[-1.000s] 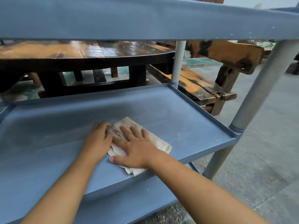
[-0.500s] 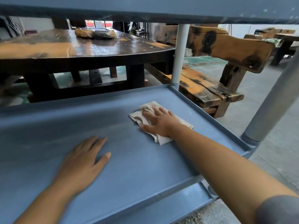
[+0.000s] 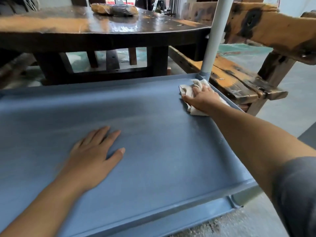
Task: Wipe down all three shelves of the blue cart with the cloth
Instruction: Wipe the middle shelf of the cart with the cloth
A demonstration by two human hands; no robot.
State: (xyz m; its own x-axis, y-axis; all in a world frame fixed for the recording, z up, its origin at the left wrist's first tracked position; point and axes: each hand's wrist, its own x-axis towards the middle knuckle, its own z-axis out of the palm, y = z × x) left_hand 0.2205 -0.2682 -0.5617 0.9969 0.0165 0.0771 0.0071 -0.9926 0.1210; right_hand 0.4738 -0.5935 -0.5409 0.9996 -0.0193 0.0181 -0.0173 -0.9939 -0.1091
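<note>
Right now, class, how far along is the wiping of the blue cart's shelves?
Done: cannot be judged; this shelf shows no clear wiped patch. In hand: the right hand presses the cloth into the far right corner by the post, while the left hand rests flat. Left: the lower shelf; the top one is out of view.

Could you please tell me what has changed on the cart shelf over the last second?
The right hand pushed the cloth from the shelf's near middle to its far right corner, beside the post. The left hand let go of the cloth and now lies flat on the shelf. The right hand still presses the cloth; the cart has not moved.
</note>
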